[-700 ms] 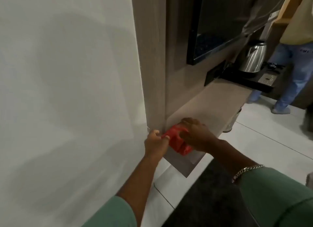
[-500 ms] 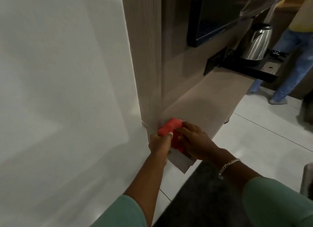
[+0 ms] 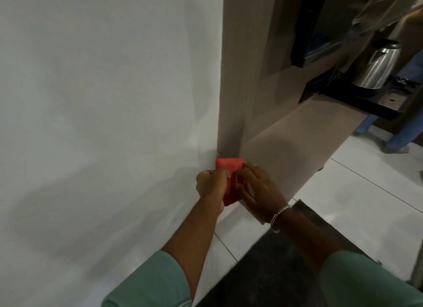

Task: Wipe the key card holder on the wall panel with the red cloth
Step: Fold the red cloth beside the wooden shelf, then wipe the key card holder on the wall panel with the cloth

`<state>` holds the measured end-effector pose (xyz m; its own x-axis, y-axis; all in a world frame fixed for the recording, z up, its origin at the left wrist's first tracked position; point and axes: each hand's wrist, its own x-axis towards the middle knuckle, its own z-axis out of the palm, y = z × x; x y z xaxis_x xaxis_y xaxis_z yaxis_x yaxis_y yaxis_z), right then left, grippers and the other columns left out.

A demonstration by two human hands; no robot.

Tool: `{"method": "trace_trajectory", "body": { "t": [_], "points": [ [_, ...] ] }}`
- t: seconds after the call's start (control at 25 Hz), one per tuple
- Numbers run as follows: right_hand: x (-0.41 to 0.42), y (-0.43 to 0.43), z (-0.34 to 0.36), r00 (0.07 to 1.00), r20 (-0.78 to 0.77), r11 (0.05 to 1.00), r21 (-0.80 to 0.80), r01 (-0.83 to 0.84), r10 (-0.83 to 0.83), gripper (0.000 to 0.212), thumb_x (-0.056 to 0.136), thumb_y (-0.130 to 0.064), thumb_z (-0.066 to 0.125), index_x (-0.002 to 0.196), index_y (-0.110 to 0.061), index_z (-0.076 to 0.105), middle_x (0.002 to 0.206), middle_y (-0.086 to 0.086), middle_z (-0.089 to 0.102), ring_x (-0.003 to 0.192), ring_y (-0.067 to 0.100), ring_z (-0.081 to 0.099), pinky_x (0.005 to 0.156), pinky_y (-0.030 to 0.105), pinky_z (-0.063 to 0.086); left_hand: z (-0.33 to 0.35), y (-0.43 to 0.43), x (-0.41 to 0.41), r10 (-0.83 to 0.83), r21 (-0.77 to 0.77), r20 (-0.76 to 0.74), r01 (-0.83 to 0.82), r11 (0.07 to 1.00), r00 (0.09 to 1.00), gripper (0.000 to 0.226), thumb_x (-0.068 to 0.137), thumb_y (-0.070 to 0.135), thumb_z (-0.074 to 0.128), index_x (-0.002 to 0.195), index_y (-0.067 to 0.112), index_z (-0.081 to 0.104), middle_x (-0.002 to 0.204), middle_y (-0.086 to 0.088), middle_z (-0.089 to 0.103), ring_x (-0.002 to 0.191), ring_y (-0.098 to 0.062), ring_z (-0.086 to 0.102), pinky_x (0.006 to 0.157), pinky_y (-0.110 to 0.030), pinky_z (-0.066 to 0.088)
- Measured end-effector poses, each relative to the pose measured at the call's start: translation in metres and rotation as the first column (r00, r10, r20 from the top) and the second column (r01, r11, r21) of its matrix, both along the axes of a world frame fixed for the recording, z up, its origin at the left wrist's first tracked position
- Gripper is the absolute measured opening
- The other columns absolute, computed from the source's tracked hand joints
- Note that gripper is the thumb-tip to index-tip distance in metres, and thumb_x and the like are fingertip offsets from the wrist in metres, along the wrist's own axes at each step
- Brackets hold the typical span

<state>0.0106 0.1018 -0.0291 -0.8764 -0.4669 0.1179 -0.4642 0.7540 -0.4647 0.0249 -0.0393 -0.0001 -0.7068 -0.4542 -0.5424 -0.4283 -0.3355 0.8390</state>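
A broad white wall (image 3: 103, 112) meets a wood-grain wall panel (image 3: 231, 89) whose worktop (image 3: 295, 141) runs toward a steel kettle (image 3: 380, 70). At that corner both hands work the red cloth (image 3: 230, 180), folded into a pad, likely for a firm wiping face. The left hand (image 3: 211, 186) is clenched on its edge and the right hand (image 3: 257, 187) has its fingers (image 3: 246, 172) pinching the other side; no key card holder is visible.

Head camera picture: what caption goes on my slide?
Both hands fold a red cloth beside a white wall.

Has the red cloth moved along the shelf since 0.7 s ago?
Yes. The red cloth slid left along the shelf, toward the white wall corner.
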Motion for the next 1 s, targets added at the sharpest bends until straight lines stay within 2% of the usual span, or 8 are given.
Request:
{"method": "trace_trajectory", "body": {
  "t": [0.12,0.28,0.48,0.56,0.68,0.8,0.88,1.0],
  "points": [
    [0.034,-0.05,0.034,0.986,-0.127,0.993,-0.039,-0.11,0.104,0.062,0.098,-0.047,0.04,0.153,-0.018,0.031,0.166,0.009,0.022,0.155,0.03,0.017,0.127,0.05,0.02,0.044,-0.049,0.041,-0.01,-0.095,-0.064,0.004,0.995,0.998,0.01,0.073,0.008,0.06,0.08,0.014,0.057,0.089,-0.01,0.067,0.078,-0.026,0.062,0.066,-0.037,0.056],
    [0.094,-0.126,0.102,0.946,-0.279,0.976,-0.092,-0.198,0.166,0.072,0.093,-0.06,0.02,0.155,-0.024,0.028,0.167,0.005,0.019,0.156,0.026,0.014,0.125,0.052,0.023,0.111,-0.113,0.116,-0.109,-0.107,-0.189,0.089,0.99,0.976,0.022,0.08,0.004,0.049,0.098,0.008,0.062,0.094,-0.013,0.066,0.085,-0.028,0.061,0.077,-0.048,0.058],
    [0.182,-0.206,0.176,0.875,-0.446,0.894,-0.293,-0.34,0.187,0.077,0.082,-0.067,0.053,0.148,-0.029,0.041,0.161,0.008,0.032,0.147,0.035,0.031,0.112,0.053,0.042,0.2,-0.187,0.223,-0.173,-0.001,-0.389,0.188,0.982,0.905,0.032,0.092,0.02,0.041,0.108,0.005,0.064,0.101,-0.018,0.056,0.088,-0.031,0.053,0.067,-0.034,0.05],
    [0.211,-0.238,0.199,0.789,-0.58,0.853,-0.29,-0.434,0.204,0.075,0.08,-0.058,0.064,0.145,-0.025,0.045,0.157,0.014,0.037,0.141,0.039,0.038,0.11,0.051,0.045,0.235,-0.216,0.264,-0.166,-0.05,-0.422,0.16,0.986,0.891,0.033,0.094,0.024,0.04,0.107,0.005,0.064,0.102,-0.019,0.054,0.091,-0.032,0.048,0.069,-0.036,0.048],
    [0.259,-0.294,0.235,0.687,-0.707,0.798,-0.31,-0.516,0.17,0.067,0.08,-0.041,0.069,0.141,-0.023,0.05,0.15,0.017,0.045,0.131,0.039,0.046,0.1,0.047,0.054,0.283,-0.258,0.334,-0.177,-0.208,-0.492,0.082,0.975,0.853,0.034,0.096,0.021,0.036,0.107,0.009,0.065,0.092,-0.016,0.064,0.081,-0.027,0.057,0.068,-0.034,0.051],
    [0.297,-0.348,0.266,0.619,-0.776,0.74,-0.347,-0.576,0.118,0.067,0.077,-0.031,0.069,0.14,-0.027,0.047,0.147,0.017,0.05,0.127,0.04,0.051,0.094,0.045,0.056,0.319,-0.292,0.392,-0.126,-0.328,-0.618,-0.109,0.938,0.776,0.018,0.096,0.014,0.045,0.102,0.013,0.062,0.083,-0.007,0.066,0.075,-0.019,0.061,0.07,-0.032,0.052],
    [0.311,-0.379,0.285,0.599,-0.797,0.698,-0.387,-0.602,0.075,0.069,0.076,-0.028,0.07,0.141,-0.027,0.046,0.146,0.018,0.049,0.125,0.04,0.051,0.098,0.047,0.054,0.334,-0.317,0.419,-0.104,-0.468,-0.73,-0.384,0.796,0.676,0.012,0.092,0.012,0.053,0.098,0.016,0.063,0.089,-0.007,0.07,0.081,-0.019,0.065,0.077,-0.031,0.055],
    [0.323,-0.42,0.303,0.605,-0.796,0.644,-0.466,-0.607,-0.006,0.069,0.078,-0.028,0.071,0.142,-0.024,0.046,0.148,0.018,0.046,0.128,0.04,0.049,0.106,0.048,0.048,0.342,-0.374,0.456,-0.168,-0.636,-0.772,-0.75,0.184,0.613,0.023,0.086,0.01,0.052,0.102,0.009,0.067,0.101,-0.006,0.072,0.094,-0.017,0.067,0.086,-0.033,0.053]
  ]
}}
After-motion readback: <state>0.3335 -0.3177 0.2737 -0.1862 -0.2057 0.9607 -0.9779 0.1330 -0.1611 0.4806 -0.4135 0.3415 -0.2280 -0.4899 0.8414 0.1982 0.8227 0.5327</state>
